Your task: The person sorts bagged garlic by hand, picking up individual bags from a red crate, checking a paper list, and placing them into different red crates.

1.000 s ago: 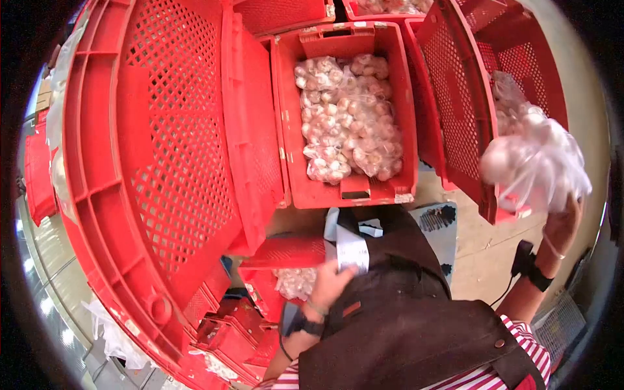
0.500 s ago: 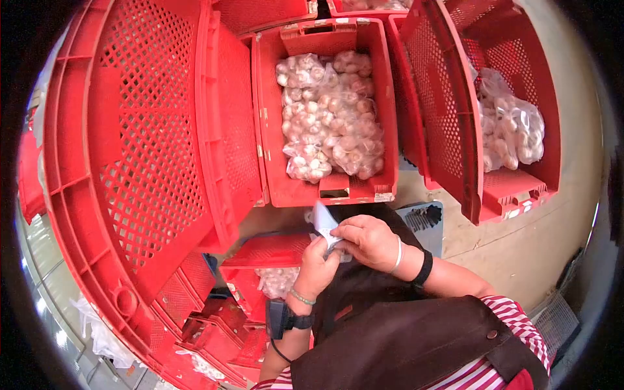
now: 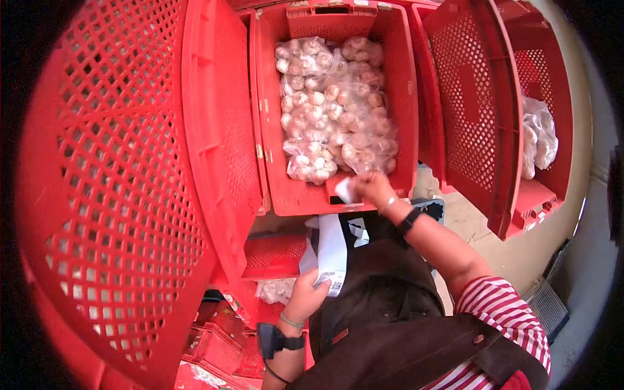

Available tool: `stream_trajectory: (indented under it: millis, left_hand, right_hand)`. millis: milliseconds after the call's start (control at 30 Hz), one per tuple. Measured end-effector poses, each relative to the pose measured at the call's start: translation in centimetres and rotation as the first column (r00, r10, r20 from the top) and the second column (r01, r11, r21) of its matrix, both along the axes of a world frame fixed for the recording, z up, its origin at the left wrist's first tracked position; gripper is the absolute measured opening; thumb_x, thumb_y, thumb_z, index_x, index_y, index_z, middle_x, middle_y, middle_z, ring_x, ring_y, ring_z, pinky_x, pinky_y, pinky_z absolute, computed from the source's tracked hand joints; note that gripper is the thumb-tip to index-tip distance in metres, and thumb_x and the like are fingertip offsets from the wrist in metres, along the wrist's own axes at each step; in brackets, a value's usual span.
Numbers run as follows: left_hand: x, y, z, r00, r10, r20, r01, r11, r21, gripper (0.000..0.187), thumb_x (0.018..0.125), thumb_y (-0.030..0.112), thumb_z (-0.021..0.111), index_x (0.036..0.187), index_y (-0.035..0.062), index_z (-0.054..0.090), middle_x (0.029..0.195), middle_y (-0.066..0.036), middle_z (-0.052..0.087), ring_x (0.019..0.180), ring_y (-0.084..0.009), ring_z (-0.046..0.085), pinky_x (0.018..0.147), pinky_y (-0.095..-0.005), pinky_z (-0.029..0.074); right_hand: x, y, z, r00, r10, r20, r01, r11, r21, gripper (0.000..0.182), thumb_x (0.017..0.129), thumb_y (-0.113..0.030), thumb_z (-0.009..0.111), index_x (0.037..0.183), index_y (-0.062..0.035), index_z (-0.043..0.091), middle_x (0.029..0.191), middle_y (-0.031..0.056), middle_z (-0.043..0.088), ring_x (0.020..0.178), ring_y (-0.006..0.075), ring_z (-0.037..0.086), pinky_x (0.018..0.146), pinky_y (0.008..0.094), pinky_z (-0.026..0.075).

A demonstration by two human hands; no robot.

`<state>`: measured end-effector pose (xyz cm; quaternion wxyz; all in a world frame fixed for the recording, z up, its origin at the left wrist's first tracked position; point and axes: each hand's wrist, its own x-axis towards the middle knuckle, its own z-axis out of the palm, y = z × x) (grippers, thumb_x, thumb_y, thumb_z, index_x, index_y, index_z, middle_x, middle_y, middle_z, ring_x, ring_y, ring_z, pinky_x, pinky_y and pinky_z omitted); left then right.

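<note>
My left hand [image 3: 305, 299] grips a strip of white printed labels [image 3: 333, 250] low in front of the apron, its loose end hanging toward the crate. A small white label [image 3: 346, 190], blurred, is pinched in the fingers of my right hand [image 3: 375, 188]. That hand is at the near wall of a red plastic crate [image 3: 296, 207], close by the handle slot. Inside the crate lie several clear bags of garlic bulbs [image 3: 338, 117], packed side by side.
A big red mesh crate [image 3: 123, 162] rises on the left. On the right, a tilted red crate [image 3: 465, 97] stands before another holding bagged garlic [image 3: 538, 140]. Lower left, more garlic [image 3: 276, 290] sits in a red crate [image 3: 276, 255]. A wire grate [image 3: 548, 302] is on the far right.
My hands have parted. The right has moved forward to the crate's near wall with a small label; the left has dropped back with the strip, now unfolded. The view has shifted closer to the crates.
</note>
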<state>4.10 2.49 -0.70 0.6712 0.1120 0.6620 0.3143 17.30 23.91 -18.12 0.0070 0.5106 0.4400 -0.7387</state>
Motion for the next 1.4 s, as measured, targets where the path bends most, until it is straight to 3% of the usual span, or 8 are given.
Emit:
stream_trajectory:
  millis: [133, 500, 633, 700, 867, 933, 1100, 1400]
  left_hand:
    - [-1.0, -2.1, -1.4, 0.998, 0.058, -0.002, -0.058, 0.997, -0.049, 0.023, 0.08, 0.004, 0.054, 0.102, -0.0034, 0.059, 0.089, -0.008, 0.063, 0.082, -0.0128, 0.058, 0.074, -0.028, 0.047]
    - [-0.8, -3.3, -3.0, 0.979, 0.191, 0.069, -0.176, 0.967, -0.183, 0.023, 0.083, 0.006, 0.056, 0.103, -0.0038, 0.059, 0.091, -0.004, 0.063, 0.083, -0.0102, 0.057, 0.074, -0.026, 0.046]
    - [0.0, -3.2, -2.9, 0.977, 0.177, 0.122, -0.152, 0.97, -0.192, 0.023, 0.084, 0.008, 0.057, 0.104, -0.0036, 0.059, 0.092, -0.003, 0.062, 0.083, -0.0089, 0.056, 0.075, -0.0254, 0.046]
    - [0.9, -2.9, -2.2, 0.976, 0.146, 0.159, -0.116, 0.975, -0.189, 0.024, 0.084, 0.008, 0.057, 0.104, -0.0034, 0.059, 0.093, -0.003, 0.062, 0.083, -0.009, 0.056, 0.076, -0.0253, 0.046]
    - [4.1, -3.3, 1.4, 0.963, -0.054, 0.265, 0.092, 0.987, -0.133, 0.022, 0.082, 0.012, 0.059, 0.1, -0.0005, 0.062, 0.087, -0.007, 0.063, 0.084, -0.0104, 0.056, 0.077, -0.0266, 0.045]
    - [5.5, -3.4, 3.1, 0.943, -0.119, 0.312, 0.158, 0.982, -0.104, 0.022, 0.082, 0.014, 0.06, 0.1, 0.0002, 0.062, 0.088, -0.007, 0.063, 0.084, -0.0105, 0.056, 0.077, -0.0269, 0.045]
    - [8.8, -5.8, 3.5, 0.904, -0.086, 0.418, 0.183, 0.963, -0.196, 0.028, 0.081, 0.014, 0.061, 0.105, -0.0003, 0.06, 0.096, -0.005, 0.063, 0.09, -0.0112, 0.056, 0.083, -0.0266, 0.043]
    - [8.8, -1.4, 6.2, 0.972, -0.167, 0.168, 0.193, 0.969, -0.155, 0.03, 0.082, 0.017, 0.061, 0.105, -0.0017, 0.059, 0.093, -0.004, 0.064, 0.086, -0.0124, 0.058, 0.078, -0.0269, 0.046]
  right_hand:
    - [-2.6, 4.2, -4.8, 0.959, 0.155, 0.237, -0.283, 0.481, 0.83, 0.011, 0.077, -0.012, 0.058, 0.084, -0.0058, 0.065, 0.079, 0.0137, 0.062, 0.07, 0.029, 0.059, 0.065, 0.0353, 0.048]
    - [0.4, 4.7, -9.8, 0.288, 0.531, 0.797, -0.545, -0.593, 0.593, 0.041, 0.076, -0.024, 0.047, 0.113, -0.0092, 0.057, 0.125, 0.0055, 0.048, 0.12, 0.021, 0.038, 0.101, 0.0484, 0.026]
    - [-3.1, 4.3, -10.0, 0.381, 0.593, 0.709, -0.515, -0.501, 0.696, 0.041, 0.076, -0.023, 0.049, 0.114, -0.0096, 0.059, 0.12, 0.0057, 0.052, 0.117, 0.0234, 0.041, 0.096, 0.0489, 0.031]
    - [-6.2, 4.3, -10.0, -0.161, 0.581, 0.798, -0.826, -0.521, 0.213, 0.035, 0.078, -0.023, 0.051, 0.109, -0.0108, 0.062, 0.114, 0.0065, 0.057, 0.112, 0.0267, 0.045, 0.087, 0.0493, 0.037]
    - [-7.9, 3.0, -12.8, -0.29, 0.405, 0.867, -0.872, -0.484, -0.066, 0.034, 0.083, -0.028, 0.051, 0.112, -0.0144, 0.061, 0.111, 0.0084, 0.058, 0.102, 0.0305, 0.052, 0.072, 0.0506, 0.043]
    - [-7.6, 3.9, -10.4, 0.179, 0.444, 0.878, -0.978, 0.175, 0.111, 0.039, 0.084, -0.03, 0.049, 0.121, -0.0171, 0.054, 0.113, 0.0096, 0.058, 0.106, 0.0302, 0.052, 0.07, 0.0528, 0.044]
    - [-2.5, 8.6, -3.8, -0.117, 0.616, 0.779, -0.953, -0.29, 0.086, 0.031, 0.08, -0.023, 0.053, 0.108, -0.0129, 0.059, 0.107, 0.014, 0.061, 0.1, 0.0262, 0.059, 0.074, 0.0518, 0.046]
    - [7.6, 12.8, 19.8, 0.948, 0.302, 0.099, -0.257, 0.544, 0.799, 0.024, 0.064, -0.009, 0.068, 0.085, -0.0009, 0.061, 0.078, 0.0157, 0.06, 0.076, 0.027, 0.06, 0.069, 0.0352, 0.047]
